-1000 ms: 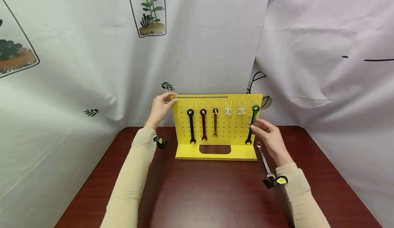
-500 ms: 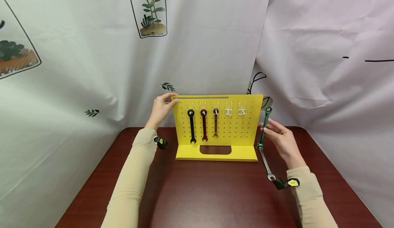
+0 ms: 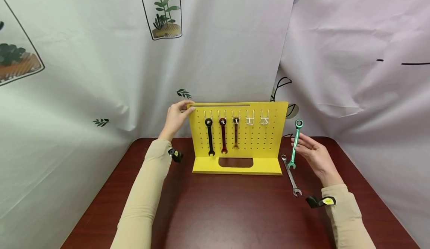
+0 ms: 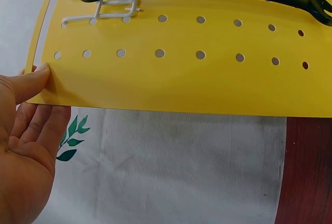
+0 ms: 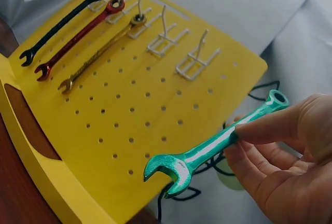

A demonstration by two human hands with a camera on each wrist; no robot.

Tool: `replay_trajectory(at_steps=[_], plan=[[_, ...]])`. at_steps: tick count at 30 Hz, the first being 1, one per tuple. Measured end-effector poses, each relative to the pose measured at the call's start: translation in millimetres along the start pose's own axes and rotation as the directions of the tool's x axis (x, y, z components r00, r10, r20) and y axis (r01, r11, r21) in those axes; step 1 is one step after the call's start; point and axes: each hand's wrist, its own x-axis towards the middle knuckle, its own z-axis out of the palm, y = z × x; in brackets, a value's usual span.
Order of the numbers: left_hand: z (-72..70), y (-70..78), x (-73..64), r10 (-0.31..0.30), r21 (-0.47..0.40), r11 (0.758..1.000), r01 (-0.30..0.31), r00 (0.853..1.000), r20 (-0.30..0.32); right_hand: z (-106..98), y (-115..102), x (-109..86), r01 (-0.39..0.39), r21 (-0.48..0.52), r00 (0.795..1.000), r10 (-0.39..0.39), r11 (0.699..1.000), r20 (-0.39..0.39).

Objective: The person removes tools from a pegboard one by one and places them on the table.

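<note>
Presently the right hand (image 3: pixel 316 158) pinches the green wrench (image 3: pixel 295 144) in its fingers (image 5: pixel 250 172), the board (image 3: pixel 254 136) to their left. Below them, the silver wrench (image 3: pixel 290 177) lies on the desk (image 3: pixel 231 208). The left hand (image 3: pixel 174 120) pinches the board's upper left corner; right of its fingers, a black wrench (image 3: pixel 210 139), red wrench (image 3: pixel 223 137) and gold wrench (image 3: pixel 236 135) hang from hooks (image 5: pixel 201 45).

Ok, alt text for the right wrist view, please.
The right hand pinches a green wrench beside a yellow pegboard. On the board hang a dark wrench, a red wrench and a gold wrench; two white hooks are bare.
</note>
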Motion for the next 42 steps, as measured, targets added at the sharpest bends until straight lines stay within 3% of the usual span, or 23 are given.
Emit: replay_trajectory(at_steps=[5, 25, 34, 42], plan=[[0.3, 1.3, 0.2, -0.008, -0.007, 1.000, 0.008, 1.000, -0.001, -13.0, 2.2, -3.8, -0.031, -0.061, 1.000, 0.031, 0.998, 0.001], [0.8, 2.7, 0.0, -0.021, -0.014, 1.000, 0.021, 1.000, 0.001, -52.5, 26.0, -9.5, -0.126, -0.093, 0.991, 0.129, 0.988, 0.022], [1.1, 2.4, 0.8, -0.019, -0.014, 1.000, 0.019, 1.000, -0.002, -74.8, 43.7, -10.3, -0.226, -0.186, 0.970, 0.238, 0.956, 0.043], [1.9, 0.7, 1.0, -0.019, -0.016, 1.000, 0.019, 1.000, -0.006, -84.2, 56.0, -12.1, -0.264, -0.290, 0.954, 0.294, 0.920, 0.064]])
